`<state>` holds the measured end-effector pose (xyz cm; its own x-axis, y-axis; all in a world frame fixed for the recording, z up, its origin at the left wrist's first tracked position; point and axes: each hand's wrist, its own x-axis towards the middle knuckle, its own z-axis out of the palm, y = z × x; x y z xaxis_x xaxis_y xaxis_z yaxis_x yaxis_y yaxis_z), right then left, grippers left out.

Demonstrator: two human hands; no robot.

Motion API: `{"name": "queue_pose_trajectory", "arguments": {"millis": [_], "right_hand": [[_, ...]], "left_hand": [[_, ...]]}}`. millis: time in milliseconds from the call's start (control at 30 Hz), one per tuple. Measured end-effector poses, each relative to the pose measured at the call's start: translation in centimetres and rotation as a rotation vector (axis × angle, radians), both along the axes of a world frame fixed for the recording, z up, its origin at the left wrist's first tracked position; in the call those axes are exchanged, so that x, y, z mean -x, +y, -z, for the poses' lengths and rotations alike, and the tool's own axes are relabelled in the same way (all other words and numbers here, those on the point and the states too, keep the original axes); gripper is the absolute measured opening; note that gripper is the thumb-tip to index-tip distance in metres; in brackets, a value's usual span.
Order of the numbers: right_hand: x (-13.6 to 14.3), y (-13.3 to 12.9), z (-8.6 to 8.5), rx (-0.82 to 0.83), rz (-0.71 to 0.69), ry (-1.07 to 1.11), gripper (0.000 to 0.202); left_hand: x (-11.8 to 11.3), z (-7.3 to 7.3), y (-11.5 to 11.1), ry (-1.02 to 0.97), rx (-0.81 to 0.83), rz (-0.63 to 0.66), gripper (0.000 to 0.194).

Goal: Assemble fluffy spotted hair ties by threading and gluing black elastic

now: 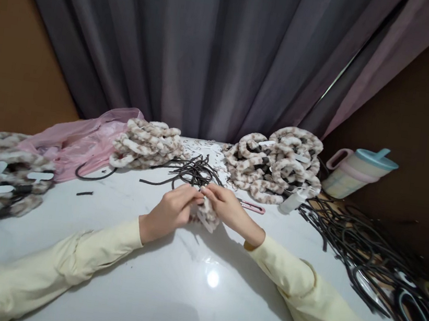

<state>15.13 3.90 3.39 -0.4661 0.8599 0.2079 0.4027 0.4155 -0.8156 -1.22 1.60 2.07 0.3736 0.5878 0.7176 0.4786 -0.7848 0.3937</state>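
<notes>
Near the middle of the white table (134,287), my left hand (171,210) and my right hand (227,209) meet, fingertips close together. Both pinch a fluffy white-and-brown piece (205,214), which hangs below the fingers; the exact spot they grip is too small to make out. A pile of thin black cords (197,169) lies just behind the fingertips. To the right of my right hand lies a pink-handled tool (252,206), partly hidden by that hand.
Fluffy coils stand at back left (147,144), back right (277,163) and far left (3,175). Also there: a pink plastic bag (83,138), a small clear bottle (293,201), a lidded cup (355,174), and tangled black cords (364,248) along the right edge.
</notes>
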Motion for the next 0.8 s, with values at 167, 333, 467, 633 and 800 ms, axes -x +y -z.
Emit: {"name": "queue_pose_trajectory", "arguments": {"millis": [167,333,467,633,800], "right_hand": [[0.4,-2.2,-1.0,-0.389,0.19,-0.131,0.024],[1.3,-4.1,-0.9,-0.176,0.041,-0.444,0.025],[1.6,-4.0,0.0,-0.151,0.075,-0.48,0.039],[2.1,-2.6,1.1,0.3,0.01,-0.193,0.029],[2.2,-2.2,1.0,0.287,0.02,-0.102,0.028]], "left_hand": [[0.1,-0.2,1.6,-0.379,0.705,-0.176,0.016],[0.2,0.1,2.5,-0.72,1.107,-0.067,0.017],[0.2,0.9,3.1,-0.739,1.242,-0.012,0.021],[0.0,0.7,2.7,-0.73,1.21,-0.003,0.021],[0.1,0.3,1.9,-0.571,0.859,-0.111,0.02]]}}
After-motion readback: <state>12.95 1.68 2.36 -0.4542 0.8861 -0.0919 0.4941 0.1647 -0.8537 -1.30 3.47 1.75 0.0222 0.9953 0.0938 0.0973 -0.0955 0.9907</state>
